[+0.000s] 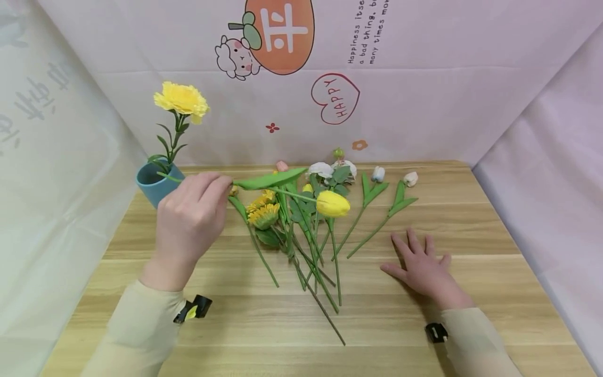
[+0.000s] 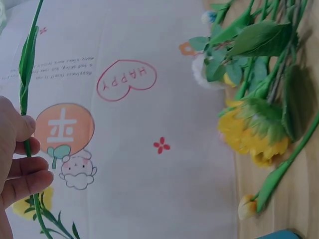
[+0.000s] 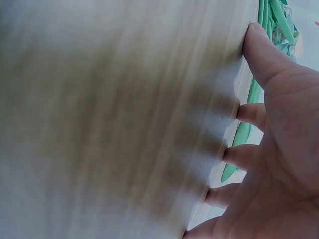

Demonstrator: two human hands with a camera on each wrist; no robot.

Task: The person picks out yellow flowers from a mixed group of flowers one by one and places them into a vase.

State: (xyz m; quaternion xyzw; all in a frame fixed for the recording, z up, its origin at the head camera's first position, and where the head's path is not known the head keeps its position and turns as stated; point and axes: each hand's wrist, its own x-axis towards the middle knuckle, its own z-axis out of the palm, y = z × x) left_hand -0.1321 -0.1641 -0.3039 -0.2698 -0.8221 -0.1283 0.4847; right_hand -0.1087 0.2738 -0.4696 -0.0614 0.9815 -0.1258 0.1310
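My left hand (image 1: 190, 220) pinches the green stem of a yellow tulip (image 1: 332, 203) between thumb and fingers. The tulip lies nearly level in the air, its bloom pointing right over the other flowers. In the left wrist view its stem and leaf (image 2: 27, 69) run up past the thumb, the bloom out of frame. Just behind this hand stands a blue vase (image 1: 157, 183) with a yellow carnation (image 1: 182, 100) upright in it. My right hand (image 1: 426, 269) rests on the wooden table with its fingers spread, fingertips touching the surface in the right wrist view.
Several artificial flowers lie in a pile mid-table, among them yellow sunflower-like blooms (image 1: 264, 212) and white flowers (image 1: 321, 170). A blue-white tulip (image 1: 378, 174) and a pale pink tulip (image 1: 411, 179) lie to the right. White printed cloth (image 1: 424, 104) hangs behind the table (image 1: 377, 335).
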